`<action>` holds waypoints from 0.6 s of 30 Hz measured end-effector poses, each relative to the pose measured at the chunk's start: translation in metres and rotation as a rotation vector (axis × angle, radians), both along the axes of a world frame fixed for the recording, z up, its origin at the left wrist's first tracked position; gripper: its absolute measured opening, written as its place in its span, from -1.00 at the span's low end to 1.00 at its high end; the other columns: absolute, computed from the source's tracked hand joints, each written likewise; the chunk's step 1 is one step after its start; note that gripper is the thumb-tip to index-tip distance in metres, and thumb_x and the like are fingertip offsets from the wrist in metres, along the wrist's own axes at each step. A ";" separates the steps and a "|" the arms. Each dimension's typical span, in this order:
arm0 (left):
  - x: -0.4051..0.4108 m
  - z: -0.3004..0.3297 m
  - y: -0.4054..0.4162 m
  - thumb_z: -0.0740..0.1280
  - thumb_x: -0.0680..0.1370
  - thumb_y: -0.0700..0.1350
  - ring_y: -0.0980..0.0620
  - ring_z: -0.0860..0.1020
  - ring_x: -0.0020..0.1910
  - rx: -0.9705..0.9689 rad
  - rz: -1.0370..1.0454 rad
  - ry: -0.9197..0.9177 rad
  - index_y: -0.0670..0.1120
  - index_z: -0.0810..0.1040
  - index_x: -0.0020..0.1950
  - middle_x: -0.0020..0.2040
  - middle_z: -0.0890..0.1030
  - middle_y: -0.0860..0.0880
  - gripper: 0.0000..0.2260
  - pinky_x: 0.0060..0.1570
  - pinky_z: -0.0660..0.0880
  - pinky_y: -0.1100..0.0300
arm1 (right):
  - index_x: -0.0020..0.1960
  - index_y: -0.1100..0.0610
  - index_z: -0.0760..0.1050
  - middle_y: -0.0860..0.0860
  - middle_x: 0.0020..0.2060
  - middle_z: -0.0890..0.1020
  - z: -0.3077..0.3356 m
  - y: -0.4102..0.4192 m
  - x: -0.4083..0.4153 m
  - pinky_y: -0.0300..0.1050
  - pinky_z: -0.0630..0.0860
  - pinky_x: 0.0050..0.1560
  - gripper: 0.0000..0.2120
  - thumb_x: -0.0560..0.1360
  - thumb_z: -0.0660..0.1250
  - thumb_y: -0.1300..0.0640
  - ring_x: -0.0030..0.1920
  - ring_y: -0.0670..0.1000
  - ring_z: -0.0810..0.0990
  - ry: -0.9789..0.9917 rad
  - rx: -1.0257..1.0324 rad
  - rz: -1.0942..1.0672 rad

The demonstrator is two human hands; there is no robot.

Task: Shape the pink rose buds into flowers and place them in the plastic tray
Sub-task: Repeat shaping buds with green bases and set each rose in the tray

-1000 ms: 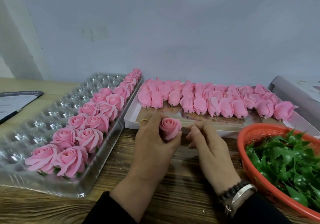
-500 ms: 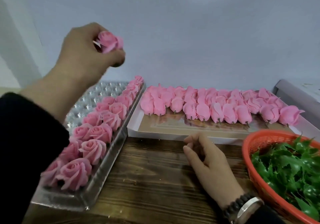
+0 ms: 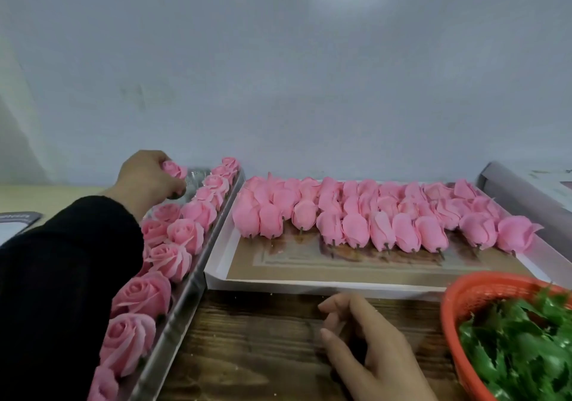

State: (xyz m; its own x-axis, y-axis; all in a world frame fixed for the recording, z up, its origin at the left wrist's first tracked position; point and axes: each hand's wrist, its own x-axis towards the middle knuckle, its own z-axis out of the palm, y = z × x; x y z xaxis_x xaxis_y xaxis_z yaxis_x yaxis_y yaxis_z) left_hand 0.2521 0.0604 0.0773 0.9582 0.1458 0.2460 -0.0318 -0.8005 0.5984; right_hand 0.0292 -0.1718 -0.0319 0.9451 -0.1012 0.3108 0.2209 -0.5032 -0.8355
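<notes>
Holding a shaped rose (image 3: 174, 169) over the plastic tray (image 3: 182, 300), left hand (image 3: 148, 177) fingers pinching it, right hand (image 3: 365, 348) fingers loosely curled, holding nothing

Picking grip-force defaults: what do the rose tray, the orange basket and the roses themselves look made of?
Rose tray: thin clear plastic, glossy, with moulded cups that catch glare.
Orange basket: looks like moulded plastic mesh, semi-matte.
Shaped roses: matte, soft-looking pink petals, probably foam or soap-type sheet; cannot tell which.
Left hand holds one rose without visibly crushing it.
</notes>
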 end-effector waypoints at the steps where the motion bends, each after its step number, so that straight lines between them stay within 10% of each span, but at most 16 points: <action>1: 0.003 -0.002 0.000 0.45 0.35 -0.34 0.01 0.38 -0.41 0.013 0.006 0.009 -0.21 0.50 -0.13 -0.37 0.45 -0.06 -0.81 -0.43 0.23 0.29 | -0.12 -0.15 0.47 -0.14 -0.19 0.58 0.000 0.000 0.000 -0.22 0.49 -0.20 -0.84 0.32 0.33 0.02 -0.32 -0.07 0.55 0.003 -0.002 0.003; 18: 0.024 -0.033 -0.004 0.27 0.48 -0.36 -0.23 0.52 0.04 0.248 0.014 0.149 -0.30 0.58 0.03 0.03 0.60 -0.28 -0.83 -0.07 0.36 0.11 | 0.05 -0.32 0.29 -0.26 -0.15 0.56 0.001 0.003 0.002 -0.41 0.44 -0.17 -0.59 0.25 0.27 -0.05 -0.24 -0.12 0.56 0.071 -0.037 -0.005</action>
State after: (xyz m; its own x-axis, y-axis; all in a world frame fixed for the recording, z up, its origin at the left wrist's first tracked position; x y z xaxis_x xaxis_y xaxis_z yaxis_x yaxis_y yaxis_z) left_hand 0.2761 0.0568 0.0445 0.9849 0.1119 0.1324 0.0535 -0.9227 0.3818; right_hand 0.0314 -0.1686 -0.0308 0.9645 -0.0952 0.2464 0.1592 -0.5349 -0.8298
